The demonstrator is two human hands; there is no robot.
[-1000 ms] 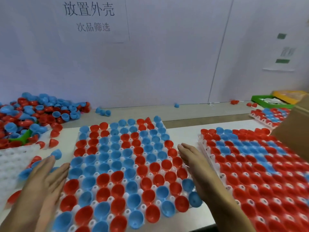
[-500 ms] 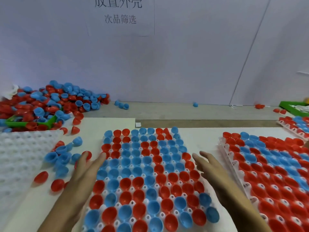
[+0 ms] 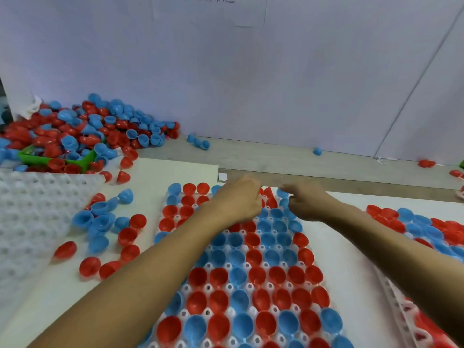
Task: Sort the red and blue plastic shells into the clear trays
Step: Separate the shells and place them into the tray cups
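while both arms reach across the filled tray [image 3: 241, 292], the left hand [image 3: 238, 200] sits over its far edge with fingers curled, knuckles up; whether it grips a shell there cannot be told, since the fingertips are hidden. the right hand [image 3: 305, 203] is just right of the left hand, also over the tray's far edge, fingers bent as if pinching, but what is between them cannot be told. between the two hands a red shell [image 3: 268, 192] stands point-up at the tray's far row. the tray holds red and blue shells in its cups, open sides up. left of the tray, loose shells [image 3: 108, 229] lie scattered on the white table [image 3: 175, 169]. further left of the tray lies an empty tray [image 3: 30, 212], its cups bare. beyond that, far left of the filled tray, a pile [image 3: 82, 129] of red and blue shells leans on the wall, covering a green bin [image 3: 82, 162]. right of the filled tray lies a second filled tray [image 3: 426, 229].
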